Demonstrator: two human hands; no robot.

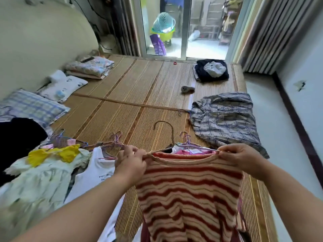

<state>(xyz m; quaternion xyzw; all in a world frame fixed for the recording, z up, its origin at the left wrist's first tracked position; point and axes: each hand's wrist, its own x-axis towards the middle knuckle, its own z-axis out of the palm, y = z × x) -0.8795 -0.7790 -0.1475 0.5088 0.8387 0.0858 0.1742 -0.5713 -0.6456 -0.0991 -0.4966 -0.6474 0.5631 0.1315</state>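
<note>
1. At the far left we see a pale dress with yellow trim (45,165) lying on the bed mat (122,102), with a bunch of purple wire hangers (115,139) at its top edge.
2. Just beside it lies a white top (94,172). A line of dark printed letters runs across its chest, partly covered by the left forearm and too blurred for us to read.
3. The left hand (130,162) has a tight grip: its fingers are curled and pinch the left shoulder of the striped top (188,189) at the neckline.
4. Between the two hands we see a beige wire hanger (172,135). Its arms sit inside the neck of the striped top and its hook stands upright above the collar.
5. The striped top, red and cream, hangs from both hands over the near part of the bed mat, spread flat towards us.
6. The right hand (239,158) has a narrow grip: thumb and forefinger pinch the right corner of the neckline together with the hanger's end, and the other fingers are curled in.
7. Further right a plaid garment (225,119) lies crumpled on the bed mat, near the right hand but not touching it.
</note>
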